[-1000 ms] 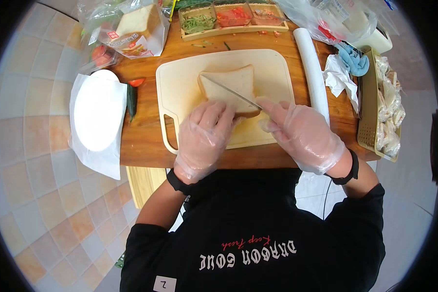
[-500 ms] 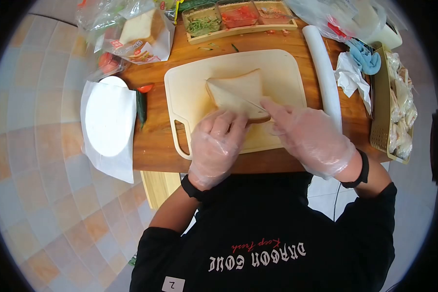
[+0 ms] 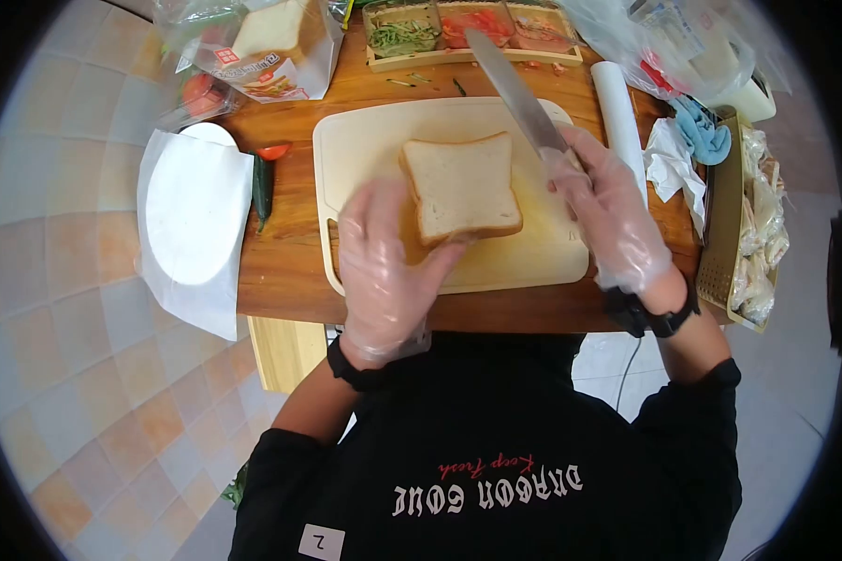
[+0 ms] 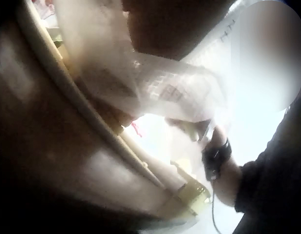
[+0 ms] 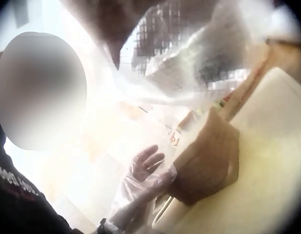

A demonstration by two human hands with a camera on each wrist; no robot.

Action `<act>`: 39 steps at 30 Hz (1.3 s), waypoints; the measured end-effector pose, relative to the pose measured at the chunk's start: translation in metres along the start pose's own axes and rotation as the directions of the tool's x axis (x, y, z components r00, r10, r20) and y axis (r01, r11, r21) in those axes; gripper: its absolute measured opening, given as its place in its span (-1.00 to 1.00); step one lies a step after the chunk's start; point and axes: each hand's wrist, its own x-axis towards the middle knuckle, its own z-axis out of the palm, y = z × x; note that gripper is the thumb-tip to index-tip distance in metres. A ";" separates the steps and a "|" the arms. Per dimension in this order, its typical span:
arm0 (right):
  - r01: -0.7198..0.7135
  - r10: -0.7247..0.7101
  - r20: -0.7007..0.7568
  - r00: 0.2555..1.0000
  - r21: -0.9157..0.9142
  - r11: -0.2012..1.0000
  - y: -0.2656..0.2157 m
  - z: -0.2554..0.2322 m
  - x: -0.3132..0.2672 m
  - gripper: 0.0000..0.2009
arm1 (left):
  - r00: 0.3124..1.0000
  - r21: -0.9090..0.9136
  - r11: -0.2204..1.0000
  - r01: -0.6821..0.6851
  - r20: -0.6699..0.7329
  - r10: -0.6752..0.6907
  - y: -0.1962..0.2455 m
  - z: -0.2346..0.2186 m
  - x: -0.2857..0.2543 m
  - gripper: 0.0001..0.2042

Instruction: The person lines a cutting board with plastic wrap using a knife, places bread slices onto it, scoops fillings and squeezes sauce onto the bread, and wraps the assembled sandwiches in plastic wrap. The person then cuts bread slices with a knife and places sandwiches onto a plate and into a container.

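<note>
A thick square of white bread (image 3: 463, 185) with a brown crust lies on the cream cutting board (image 3: 365, 131); the right wrist view shows the bread (image 5: 209, 161) from its side. My left hand (image 3: 379, 262), in a clear plastic glove, is beside its left edge with fingers extended and blurred, the thumb near the bread's front crust. To the right of the bread, my gloved right hand (image 3: 613, 206) grips a knife (image 3: 519, 93) by its handle. The blade slants up and away over the board's far edge, off the bread.
Behind the board stands a wooden tray (image 3: 477, 60) with shredded vegetables. A bread bag (image 3: 271, 56) is at the back left, white paper (image 3: 192, 215) and a cucumber piece (image 3: 263, 192) at left. Right are a white roll (image 3: 622, 122), blue cloth (image 3: 700, 131) and basket (image 3: 720, 234) of wrapped food.
The knife, earlier laid diagonally across the bread, has lifted off it and swung to the right, blade pointing away. My left hand has moved left from the bread's front edge, its fingers spreading.
</note>
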 end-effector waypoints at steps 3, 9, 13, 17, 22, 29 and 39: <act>-0.121 0.159 -0.078 0.984 0.357 0.926 0.011 0.024 0.014 -0.58 | 0.958 -0.195 0.954 0.228 0.220 -0.184 -0.013 0.004 -0.008 0.02; -0.219 0.259 -0.031 0.965 0.442 0.870 0.013 0.044 0.021 -0.58 | 0.894 -0.357 0.869 0.341 0.408 -0.184 0.006 0.009 -0.014 0.11; -0.032 0.129 -0.133 0.983 0.564 0.825 0.017 0.064 0.023 -0.61 | 0.922 -0.387 0.875 0.292 0.358 -0.149 0.008 0.012 -0.018 0.12; -0.006 0.116 -0.141 0.983 0.610 0.793 0.011 0.068 0.022 -0.61 | 0.915 -0.486 0.808 0.333 0.374 -0.151 0.009 0.011 -0.019 0.13; 0.014 0.081 -0.154 0.985 0.535 0.845 0.018 0.073 0.020 -0.61 | 0.841 -0.746 0.391 0.540 0.494 -0.219 0.007 0.008 -0.015 0.00; 0.062 0.093 -0.220 0.971 0.607 0.793 0.024 0.086 0.018 -0.59 | 0.789 -0.729 0.302 0.614 0.576 -0.214 0.017 -0.011 0.006 -0.16; -0.005 0.105 -0.213 0.971 0.425 0.905 0.016 0.058 0.002 -0.55 | 0.930 -0.515 0.786 0.343 0.302 -0.208 0.001 -0.009 0.003 -0.13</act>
